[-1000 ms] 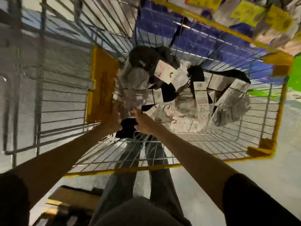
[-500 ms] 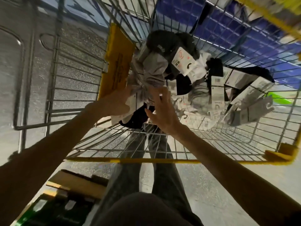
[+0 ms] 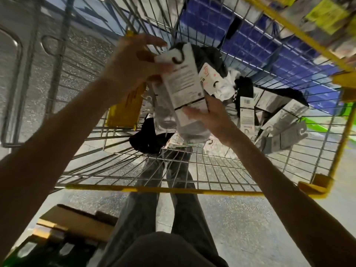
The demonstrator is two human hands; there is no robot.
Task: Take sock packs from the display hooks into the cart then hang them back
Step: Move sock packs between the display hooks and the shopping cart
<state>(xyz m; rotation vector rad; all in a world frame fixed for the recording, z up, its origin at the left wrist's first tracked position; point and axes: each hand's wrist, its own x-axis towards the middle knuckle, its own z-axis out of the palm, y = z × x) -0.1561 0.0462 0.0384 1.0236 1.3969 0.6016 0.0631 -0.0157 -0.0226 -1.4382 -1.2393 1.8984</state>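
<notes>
I hold a grey sock pack [image 3: 182, 87] with a white printed card and a black hook above the wire cart [image 3: 165, 189]. My left hand [image 3: 133, 62] pinches the card's top end near the hook. My right hand [image 3: 210, 116] grips the pack's lower end from the right. Below and behind it, several more sock packs [image 3: 248, 105] lie heaped in the cart, black, white and grey ones. A black pack [image 3: 146, 137] lies under the held one.
The cart has a yellow rim and a yellow flap [image 3: 125, 110] on its left wall. Blue shelving [image 3: 260, 45] stands beyond the cart. A cardboard box [image 3: 77, 224] sits on the floor at lower left, beside my legs [image 3: 154, 218].
Both hands reached into the heap, took hold of the grey pack and lifted it up out of the pile toward me.
</notes>
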